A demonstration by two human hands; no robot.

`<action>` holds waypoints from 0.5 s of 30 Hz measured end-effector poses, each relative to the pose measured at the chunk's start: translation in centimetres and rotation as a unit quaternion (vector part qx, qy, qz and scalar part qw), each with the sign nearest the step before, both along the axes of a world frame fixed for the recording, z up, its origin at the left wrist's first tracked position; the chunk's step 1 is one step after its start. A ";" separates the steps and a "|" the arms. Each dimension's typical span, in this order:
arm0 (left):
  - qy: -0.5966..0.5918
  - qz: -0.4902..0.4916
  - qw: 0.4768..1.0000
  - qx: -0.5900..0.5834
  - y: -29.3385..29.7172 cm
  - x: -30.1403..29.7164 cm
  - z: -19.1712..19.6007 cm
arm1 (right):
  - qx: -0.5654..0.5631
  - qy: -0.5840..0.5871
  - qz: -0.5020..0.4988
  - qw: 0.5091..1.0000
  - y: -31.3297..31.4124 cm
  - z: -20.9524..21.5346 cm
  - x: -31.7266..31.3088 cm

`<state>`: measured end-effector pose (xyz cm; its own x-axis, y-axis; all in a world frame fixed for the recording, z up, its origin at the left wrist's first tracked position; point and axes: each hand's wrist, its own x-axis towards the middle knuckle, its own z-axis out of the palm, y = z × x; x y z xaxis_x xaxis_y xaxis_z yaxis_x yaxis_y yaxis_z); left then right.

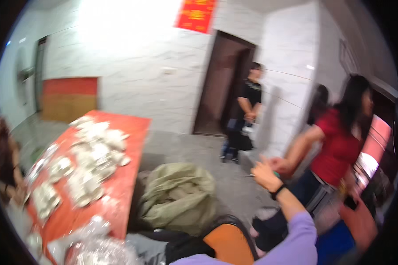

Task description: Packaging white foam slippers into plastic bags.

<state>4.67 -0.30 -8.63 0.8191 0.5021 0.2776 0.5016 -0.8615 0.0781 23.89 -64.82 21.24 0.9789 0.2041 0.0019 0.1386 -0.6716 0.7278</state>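
While a red-topped table [137,138] takes up the left, a co-worker in a red shirt [338,150] stands right, a bulky olive sack [181,194] between. The purple-sleeved person's right hand [265,176], fingers partly bent, nears the co-worker's hand [283,165]; a small green thing [276,175] shows beside both. Who grips it, or the left hand's hold, I can't tell.

From my remote post I see the right arm [290,205] bent, slanting up-left out of its lavender sleeve [296,240], the right hand [265,177] raised beyond the table [138,137]'s right edge, grip too blurred to judge.
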 end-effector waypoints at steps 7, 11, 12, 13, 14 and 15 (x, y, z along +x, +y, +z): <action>0.006 0.020 0.991 -0.133 -1.1 1.3 1.1 | 0.280 0.005 0.158 0.947 17.0 3.9 4.0; -0.026 0.052 0.985 -0.164 -1.3 1.1 3.5 | 0.317 0.230 0.286 0.875 32.9 -0.4 11.4; -0.026 0.045 0.985 -0.164 -1.1 1.0 3.1 | 0.325 0.268 0.343 0.840 36.3 -3.3 14.0; -0.026 0.037 0.986 -0.163 -1.0 1.1 2.6 | 0.299 0.250 0.409 0.825 39.9 -6.0 16.0; -0.028 0.048 0.985 -0.165 -1.1 1.1 2.1 | 0.304 0.215 0.535 0.758 43.2 -9.3 18.7; -0.013 0.050 0.989 -0.141 -1.1 1.2 1.5 | 0.235 0.217 0.508 0.800 46.9 -11.9 20.5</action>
